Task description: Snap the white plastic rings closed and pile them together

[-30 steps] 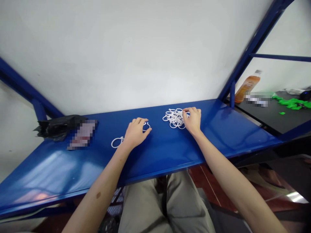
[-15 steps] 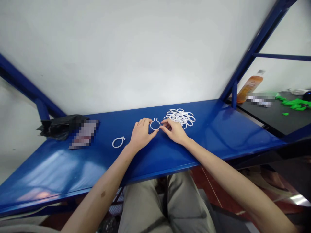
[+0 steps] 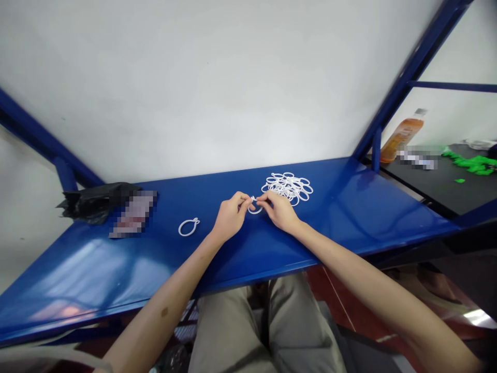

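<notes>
On the blue table (image 3: 334, 217), my left hand (image 3: 230, 216) and my right hand (image 3: 279, 210) meet in the middle, both pinching one white plastic ring (image 3: 254, 205) between their fingertips just above the surface. Right behind my right hand lies a pile of white rings (image 3: 289, 186). A single white ring (image 3: 188, 227) lies alone to the left of my left hand.
A crumpled black bag (image 3: 93, 201) and a blurred packet (image 3: 134, 212) sit at the table's left rear. Blue frame posts rise at both sides. Beyond the right post, an orange bottle (image 3: 399, 135) and green pieces (image 3: 471, 163) rest on a dark bench. A white wall backs the table.
My right hand left the pile and came left to join my left hand. Both now pinch the ring at its open ends, tilted lower than half a second ago.
</notes>
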Tool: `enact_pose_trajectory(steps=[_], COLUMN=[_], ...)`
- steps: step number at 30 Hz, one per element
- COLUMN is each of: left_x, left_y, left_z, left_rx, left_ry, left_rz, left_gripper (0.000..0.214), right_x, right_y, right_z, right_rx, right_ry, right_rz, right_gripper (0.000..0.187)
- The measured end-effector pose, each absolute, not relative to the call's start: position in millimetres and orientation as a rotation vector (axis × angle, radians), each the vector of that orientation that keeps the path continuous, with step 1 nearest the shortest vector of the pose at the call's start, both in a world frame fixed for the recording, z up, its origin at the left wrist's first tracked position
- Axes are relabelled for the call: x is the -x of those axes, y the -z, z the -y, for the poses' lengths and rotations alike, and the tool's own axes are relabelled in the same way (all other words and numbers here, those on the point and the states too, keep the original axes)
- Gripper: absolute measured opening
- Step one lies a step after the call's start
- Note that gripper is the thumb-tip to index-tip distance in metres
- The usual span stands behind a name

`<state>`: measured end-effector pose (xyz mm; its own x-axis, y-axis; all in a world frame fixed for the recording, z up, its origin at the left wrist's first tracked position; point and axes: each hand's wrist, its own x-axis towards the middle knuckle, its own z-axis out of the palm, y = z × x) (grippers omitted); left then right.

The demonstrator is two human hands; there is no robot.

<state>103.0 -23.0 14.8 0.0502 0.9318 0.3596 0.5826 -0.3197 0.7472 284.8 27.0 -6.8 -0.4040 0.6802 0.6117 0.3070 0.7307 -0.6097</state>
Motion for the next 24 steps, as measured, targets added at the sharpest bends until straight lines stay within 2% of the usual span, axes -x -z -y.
enact_pose_trajectory(steps=[4, 14, 16, 21, 24], left_x=[-100.4, -96.3, -92.0, -68.4, -52.6], left_y=[-18.5, -24.4, -30.1, -45.3, -48.0], left_z=[24.8, 25.2, 24.3, 29.1, 32.9], left_rx=[-1.859, -2.128, -2.188, -2.092, -1.914], left_ry=[-1.161, -0.956, -0.88, -0.536, -0.318], left_rz=[-1.466, -1.521, -1.683, -2.574, -2.735], left_gripper=[0.013, 0.014, 0.018, 0.04, 0.047], right_x=[-287.1, -291.7, -290.1, -304.6, -324.3], right_y=[4.2, 7.3, 3.9, -7.6, -10.4], right_z=[-21.0, -20.4, -23.0, -40.5, -58.1], right_rx=[0.674, 0.659, 0.706, 0.872, 1.032], right_ry=[-0.39, -0.16, -0.106, -0.046, -0.041], right_rz=[2.153, 2.386, 2.339, 2.024, 1.818], right_gripper=[0.016, 0.019, 0.017, 0.015, 0.016])
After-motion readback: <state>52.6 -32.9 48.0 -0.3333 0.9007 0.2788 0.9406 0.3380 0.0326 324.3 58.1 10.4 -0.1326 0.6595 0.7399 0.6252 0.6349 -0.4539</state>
